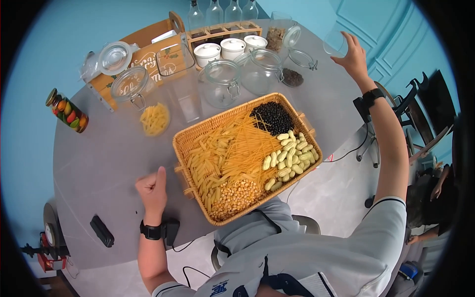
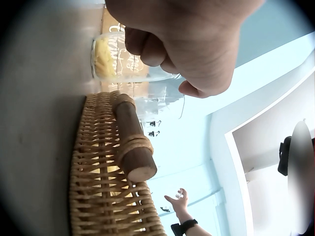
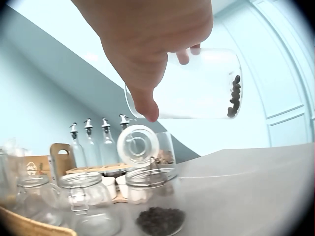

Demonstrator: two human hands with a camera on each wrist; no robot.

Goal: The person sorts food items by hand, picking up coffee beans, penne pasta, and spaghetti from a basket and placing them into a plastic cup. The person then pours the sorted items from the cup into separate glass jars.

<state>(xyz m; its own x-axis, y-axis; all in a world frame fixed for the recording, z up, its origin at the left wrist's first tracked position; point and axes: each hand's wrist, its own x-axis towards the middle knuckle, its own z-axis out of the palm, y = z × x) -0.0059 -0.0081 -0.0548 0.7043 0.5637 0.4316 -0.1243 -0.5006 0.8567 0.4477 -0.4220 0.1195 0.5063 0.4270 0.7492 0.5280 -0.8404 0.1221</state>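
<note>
My right hand (image 1: 352,57) grips a clear glass (image 3: 197,83) above the table's far right side. In the right wrist view the glass lies on its side, with several dark beans (image 3: 235,96) against its right end. Lower down stands an open clip-top jar (image 3: 156,196) with a dark layer at the bottom. My left hand (image 1: 152,190) holds nothing, fingers curled and thumb raised, left of the wicker basket (image 1: 198,214). In the basket lie penne (image 1: 205,161), spaghetti (image 1: 250,146), black beans (image 1: 272,118), peanuts (image 1: 294,156) and corn kernels (image 1: 235,195).
Behind the basket stand clip-top jars (image 1: 221,84), a tall clear container (image 1: 180,84) and a jar with penne (image 1: 154,119). Farther back are white lidded pots (image 1: 232,48) and glass bottles (image 1: 214,15). A jar of colourful pieces (image 1: 68,111) and a black case (image 1: 102,230) are leftward.
</note>
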